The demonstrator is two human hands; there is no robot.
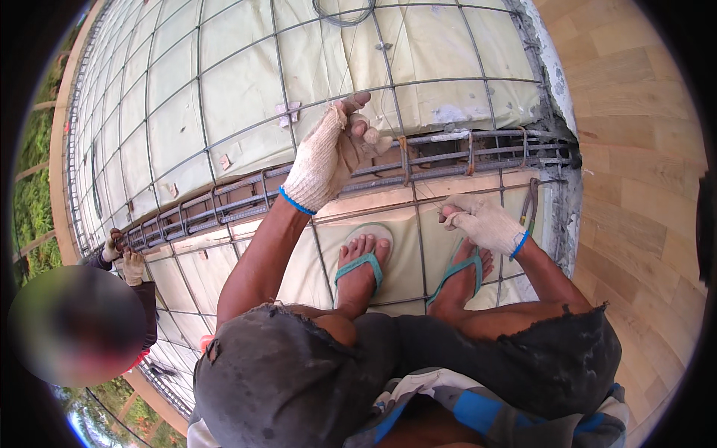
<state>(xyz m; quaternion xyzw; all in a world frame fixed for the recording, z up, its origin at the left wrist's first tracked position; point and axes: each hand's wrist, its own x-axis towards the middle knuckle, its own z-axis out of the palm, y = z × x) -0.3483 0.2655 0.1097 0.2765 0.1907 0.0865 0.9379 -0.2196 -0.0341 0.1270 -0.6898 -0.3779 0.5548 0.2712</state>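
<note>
My left hand (336, 153), in a cream knit glove with bare fingertips and a blue cuff, is raised over the steel bars. Its fingers are curled, and thin tie wire runs up from about the fingertips. Lower and to the right, my right hand (484, 222), gloved alike, is closed with its fingertips pinched together; fine wire shows beside them. Between the hands runs a bundle of thick ribbed bars (441, 153) with rusty stirrups around it. Close by the right hand rests a pincer-like tool (531, 201) with dark handles.
A rebar grid (200, 73) spreads over pale sheeting. A wire coil (343, 13) lies at the top. My sandalled feet (358, 272) stand between bars. Wooden boards (627, 142) lie beyond the rough concrete edge at right. Another person's gloved hands (133, 266) are at far left.
</note>
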